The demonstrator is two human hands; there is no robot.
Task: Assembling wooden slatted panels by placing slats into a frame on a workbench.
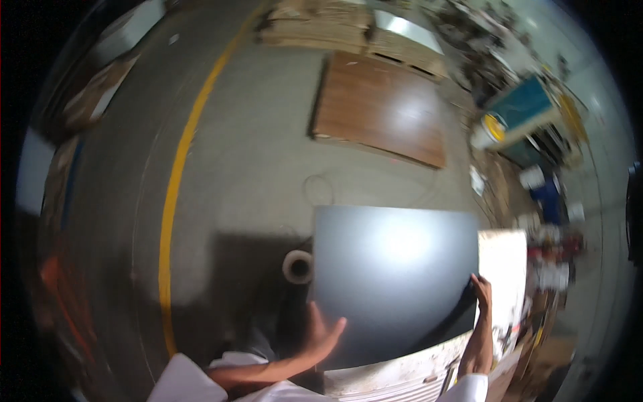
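Observation:
A dark grey rectangular panel (395, 281) with a smooth, shiny face lies in front of me, partly over a white worn surface. My left hand (323, 336) is at its near left edge, thumb spread over the face and fingers along the side. At the right edge my right hand (481, 291) grips the panel, fingers bent at the rim. The fingertips under the panel are hidden. Below it, the white stack (402, 375) shows along the near side, and a white top (502, 268) shows on the right.
An upright roll (297, 266) stands left of the panel. Farther off lies a brown wood-grain board stack (382, 107), with cardboard-coloured stacks (315, 23) behind. A yellow line (175, 181) runs along the floor. On the right are a yellow-lidded bucket (491, 128), a teal-topped unit (522, 104) and clutter.

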